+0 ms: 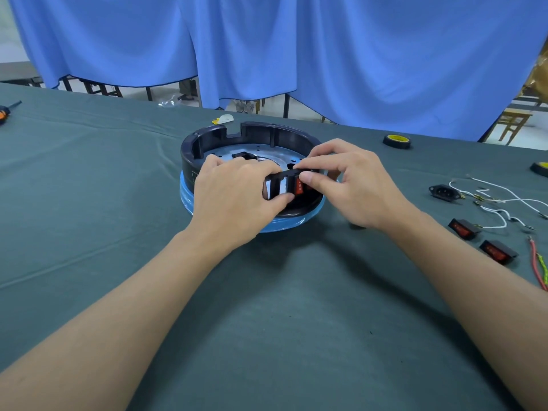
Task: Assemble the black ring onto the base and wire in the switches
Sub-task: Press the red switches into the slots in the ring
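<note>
Bare forearms reach in from the bottom edge over the table [267, 321], which is covered with creased dark green cloth. At its middle the black ring [258, 134] sits on the base [284, 225], a round part wrapped in blue film. The left hand [234, 197] grips the ring's near wall, fingers curled over the top and thumb pressed below the slots. The right hand [347, 185] pinches a red switch [298, 185] at a slot in that wall.

To the right lie two loose switches [464, 229], a power socket [444, 192] and white wires [504, 200]. A tape roll [397, 141] sits farther back. Blue curtains [355, 54] hang behind the table, with a wooden stool [511, 120] beyond.
</note>
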